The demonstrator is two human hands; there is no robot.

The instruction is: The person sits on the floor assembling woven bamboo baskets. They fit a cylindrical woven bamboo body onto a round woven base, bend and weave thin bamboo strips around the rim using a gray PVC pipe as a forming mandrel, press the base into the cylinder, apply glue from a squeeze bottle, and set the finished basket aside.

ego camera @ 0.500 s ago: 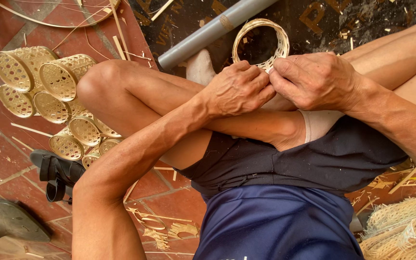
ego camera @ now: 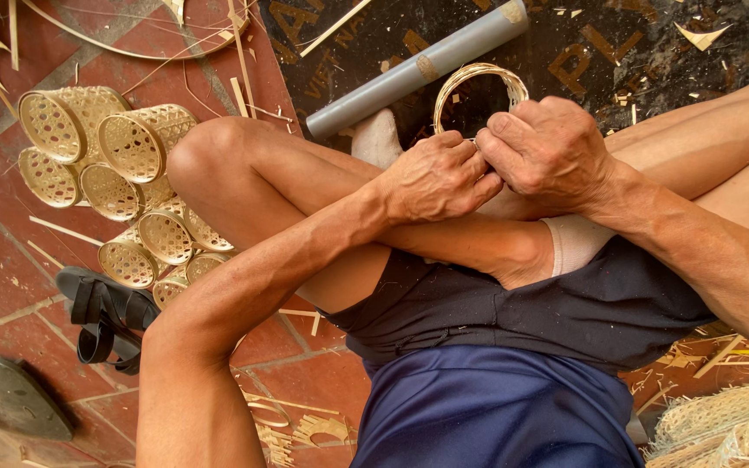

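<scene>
Left hand (ego camera: 439,178) curls over the near rim of a small woven bamboo ring (ego camera: 477,80), fingers bunched and pinching the strip, though the exact grip is buried under the knuckles. Right hand (ego camera: 548,152) sits just beside it, touching, fingertips pressed down on the same rim (its thumb is hidden). Only the ring's far arc shows, above the crossed legs, just in front of a grey pipe (ego camera: 418,69) on the dark mat. Far left, a heap of finished woven baskets (ego camera: 114,165) lies on the red tiles, with a black sandal (ego camera: 106,316) below. Bottom right, bamboo strips (ego camera: 721,425) are cut off by the frame edge.
</scene>
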